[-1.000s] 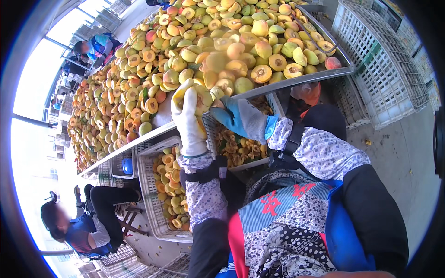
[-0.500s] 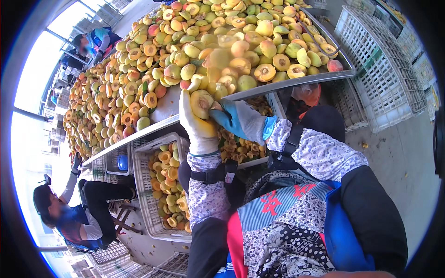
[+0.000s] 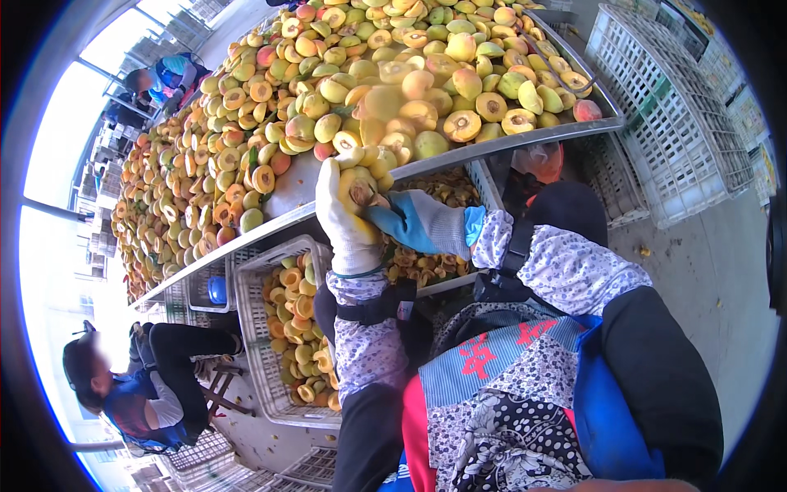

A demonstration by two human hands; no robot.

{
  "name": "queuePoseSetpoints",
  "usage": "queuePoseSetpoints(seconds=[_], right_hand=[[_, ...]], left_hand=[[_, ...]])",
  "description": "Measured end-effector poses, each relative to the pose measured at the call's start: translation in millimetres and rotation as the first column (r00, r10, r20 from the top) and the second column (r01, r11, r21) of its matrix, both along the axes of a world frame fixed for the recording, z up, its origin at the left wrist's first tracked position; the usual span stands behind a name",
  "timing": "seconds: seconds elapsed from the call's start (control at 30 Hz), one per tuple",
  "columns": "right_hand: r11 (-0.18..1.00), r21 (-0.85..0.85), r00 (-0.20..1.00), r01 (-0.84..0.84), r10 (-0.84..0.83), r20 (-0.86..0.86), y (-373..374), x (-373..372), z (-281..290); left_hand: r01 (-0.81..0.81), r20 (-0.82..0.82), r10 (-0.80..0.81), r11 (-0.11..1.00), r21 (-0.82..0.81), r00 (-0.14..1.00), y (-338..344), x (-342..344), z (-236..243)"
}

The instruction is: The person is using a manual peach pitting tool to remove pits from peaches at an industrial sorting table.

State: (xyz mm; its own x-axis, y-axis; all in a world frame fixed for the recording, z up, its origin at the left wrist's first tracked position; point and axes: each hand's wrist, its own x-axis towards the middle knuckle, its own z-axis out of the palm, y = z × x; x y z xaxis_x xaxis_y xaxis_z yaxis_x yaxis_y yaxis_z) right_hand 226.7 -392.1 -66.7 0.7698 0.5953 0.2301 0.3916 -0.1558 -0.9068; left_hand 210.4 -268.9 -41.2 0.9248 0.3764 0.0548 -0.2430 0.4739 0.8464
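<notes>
My left hand (image 3: 348, 225), in a white and yellow glove, is closed around a halved peach (image 3: 356, 185) at the table's near edge. The cut side of the peach faces right, with a brownish centre. My right hand (image 3: 418, 220), in a blue and grey glove, has its fingers bent together against that cut side. Whatever its fingers may grip is hidden. Beyond both hands, a large heap of halved peaches (image 3: 328, 127) covers the metal-edged table (image 3: 508, 143). Below my hands sits a crate of brownish scraps (image 3: 414, 266).
Left of my knees, a pale plastic crate (image 3: 256, 328) holds hollowed peach halves. Tall white crates (image 3: 668, 123) stand at the right. A co-worker (image 3: 135, 394) sits at the lower left, and another person (image 3: 168, 78) is at the far left. A blue object (image 3: 216, 289) lies under the table.
My right fingertips have pressed further across the cut side of the peach, and both hands have tilted slightly. The co-worker at lower left has drawn an arm back from the table edge.
</notes>
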Motion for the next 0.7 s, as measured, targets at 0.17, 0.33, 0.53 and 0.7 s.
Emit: queuePoseSetpoints(seconds=[0.17, 0.33, 0.53, 0.7], right_hand=[[0.983, -0.142, 0.889, -0.116, 0.039, -0.456, -4.8, -3.0, 27.5], [0.998, 0.042, 0.998, -0.054, 0.056, -0.039, -3.0, 1.6, -9.0], [0.91, -0.125, 0.69, -0.395, 0.204, -0.695, -22.2, 1.1, 39.7], [0.832, 0.135, 0.379, -0.539, 0.382, -0.843, -28.4, 7.1, 28.4]], left_hand=[[0.069, -0.037, -0.067, 0.997, 0.039, 0.997, 12.1, -1.7, 5.8], [-0.168, 0.144, 0.154, 0.982, 0.091, 0.977, -14.0, -1.8, 3.2], [0.116, -0.064, -0.1, 0.94, 0.322, 0.993, 10.0, -4.2, 15.0], [0.264, -0.11, -0.241, 0.904, 0.335, 0.964, 12.0, -8.8, 17.2]])
